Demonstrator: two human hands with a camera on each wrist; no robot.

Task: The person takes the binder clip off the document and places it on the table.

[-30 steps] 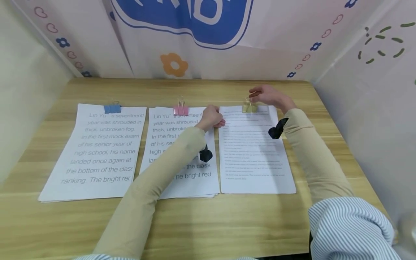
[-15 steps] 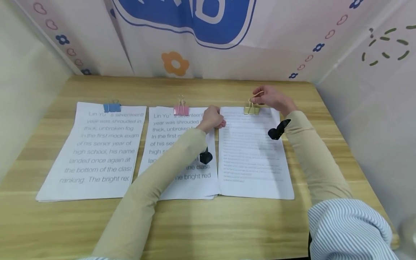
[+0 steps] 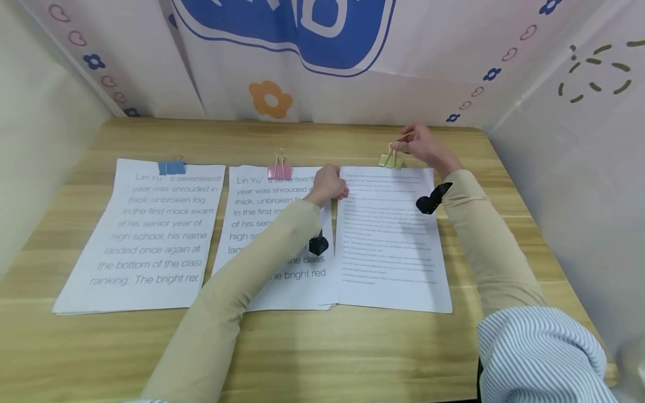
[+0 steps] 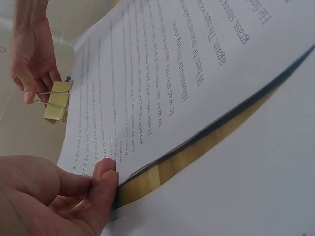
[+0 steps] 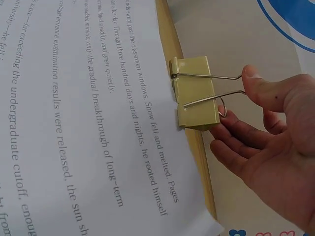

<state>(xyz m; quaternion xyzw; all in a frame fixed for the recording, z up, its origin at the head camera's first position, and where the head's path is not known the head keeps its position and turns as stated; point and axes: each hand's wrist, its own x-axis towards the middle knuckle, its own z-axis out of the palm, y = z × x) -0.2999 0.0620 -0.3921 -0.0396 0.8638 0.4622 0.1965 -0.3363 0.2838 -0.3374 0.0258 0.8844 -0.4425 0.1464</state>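
Observation:
My right hand point(image 3: 422, 146) pinches the wire handles of a yellow binder clip point(image 5: 197, 93) between thumb and fingers. The clip's mouth lies right at the top edge of the right-hand stack of printed paper point(image 3: 393, 235), and in the head view its body shows just above that edge. My left hand point(image 3: 327, 183) is at this stack's upper left side, and in the left wrist view its bent fingers point(image 4: 106, 177) grip the paper's edge near the corner. The left forearm crosses over the middle paper stack point(image 3: 252, 224) and hides part of its text.
A pink binder clip point(image 3: 279, 170) sits on the top edge of the middle stack. At the left, another paper stack point(image 3: 146, 235) carries a blue binder clip point(image 3: 172, 167). All lie on a wooden table point(image 3: 312, 352), with a printed cloth point(image 3: 211, 73) hanging behind it.
My right hand has drawn the yellow clip back from the paper's top edge, and the right-hand stack has slid slightly toward me. The left hand has stayed nearly in place.

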